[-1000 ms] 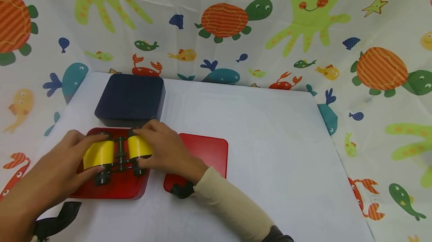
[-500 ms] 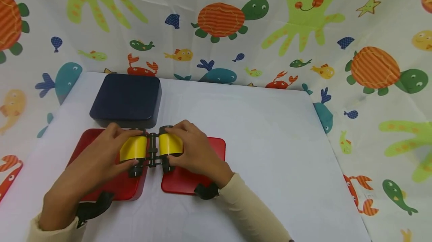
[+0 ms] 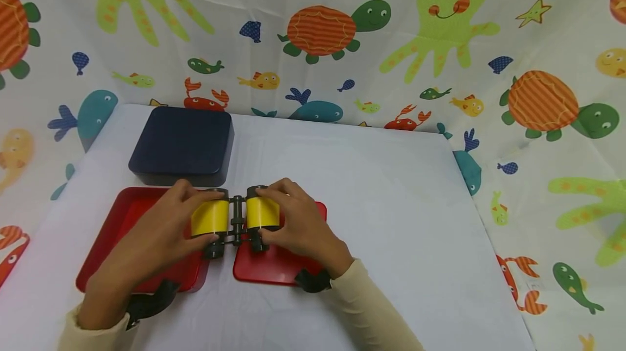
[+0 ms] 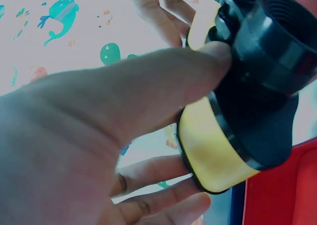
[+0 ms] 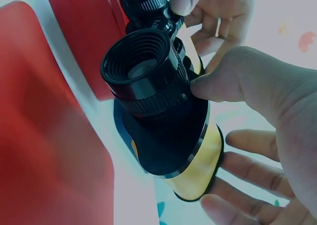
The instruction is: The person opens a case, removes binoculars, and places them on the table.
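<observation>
Yellow and black binoculars [image 3: 237, 220] are held between both hands, eyepieces toward the person. My left hand [image 3: 161, 237] grips the left barrel, thumb by the eyepiece and fingers at the far end. On the right barrel, my right hand [image 3: 305, 226] has the same kind of grip. In the left wrist view, the thumb lies against the black body of the binoculars [image 4: 213, 145]. The right wrist view shows the ridged eyepiece [image 5: 143, 66] close up. Below the binoculars are an open red box [image 3: 107, 242], partly behind the left hand, and a flat red lid [image 3: 269, 267].
A dark blue box [image 3: 183, 142] stands behind the red box at the back left. Everything sits on a white tabletop [image 3: 391, 220]. A curtain [image 3: 313, 79] printed with sea animals hangs behind and around the sides.
Both hands have carried the binoculars to the right, from over the red box to between it and the red lid. More of the box's inside now shows.
</observation>
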A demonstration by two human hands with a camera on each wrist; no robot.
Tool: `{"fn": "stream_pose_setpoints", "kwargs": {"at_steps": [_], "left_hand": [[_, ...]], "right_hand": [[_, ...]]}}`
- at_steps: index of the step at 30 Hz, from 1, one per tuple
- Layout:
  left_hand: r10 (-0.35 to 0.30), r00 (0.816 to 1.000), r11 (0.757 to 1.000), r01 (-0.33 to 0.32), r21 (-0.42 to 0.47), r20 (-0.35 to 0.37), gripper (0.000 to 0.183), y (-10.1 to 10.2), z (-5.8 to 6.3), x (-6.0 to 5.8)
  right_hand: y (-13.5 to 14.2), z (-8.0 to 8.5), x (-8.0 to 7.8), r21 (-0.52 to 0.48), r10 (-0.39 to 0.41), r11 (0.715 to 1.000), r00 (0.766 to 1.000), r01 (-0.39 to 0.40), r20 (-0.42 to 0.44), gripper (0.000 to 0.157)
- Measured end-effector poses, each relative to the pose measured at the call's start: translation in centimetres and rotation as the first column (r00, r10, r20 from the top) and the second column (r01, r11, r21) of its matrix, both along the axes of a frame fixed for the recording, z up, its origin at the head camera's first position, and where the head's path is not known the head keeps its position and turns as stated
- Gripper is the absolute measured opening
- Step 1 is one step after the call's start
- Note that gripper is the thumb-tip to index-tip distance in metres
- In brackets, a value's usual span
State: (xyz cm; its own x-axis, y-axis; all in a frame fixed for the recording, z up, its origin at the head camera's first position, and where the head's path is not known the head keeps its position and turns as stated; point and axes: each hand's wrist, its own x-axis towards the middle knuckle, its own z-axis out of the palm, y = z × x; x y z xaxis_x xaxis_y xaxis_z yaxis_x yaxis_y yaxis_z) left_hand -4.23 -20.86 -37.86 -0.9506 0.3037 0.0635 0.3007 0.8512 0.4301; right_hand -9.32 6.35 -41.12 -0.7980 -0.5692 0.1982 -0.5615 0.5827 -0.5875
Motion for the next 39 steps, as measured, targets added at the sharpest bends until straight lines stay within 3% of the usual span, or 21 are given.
{"fn": "stream_pose_setpoints", "kwargs": {"at_steps": [11,21,30,39], "left_hand": [[-0.039,0.999,0.998,0.041,0.056,-0.028,0.081,2.0,-1.1,-0.7],[-0.085,0.996,0.995,0.085,0.057,0.002,0.076,4.8,-2.5,-1.4],[-0.113,0.993,0.99,0.115,0.085,-0.024,0.075,6.2,-3.1,-1.6],[-0.118,0.993,0.985,0.114,0.128,0.022,0.078,8.2,-3.8,-1.7]], "right_hand": [[2.9,-0.7,0.5,-0.014,-0.042,0.999,0.998,0.041,-0.039,0.069],[6.1,-1.8,1.4,-0.069,-0.085,0.994,0.996,0.086,0.022,0.071],[7.8,-2.3,1.6,-0.095,-0.097,0.991,0.995,0.099,0.024,0.071],[9.9,-2.6,1.9,-0.108,-0.115,0.987,0.993,0.118,0.029,0.071]]}}
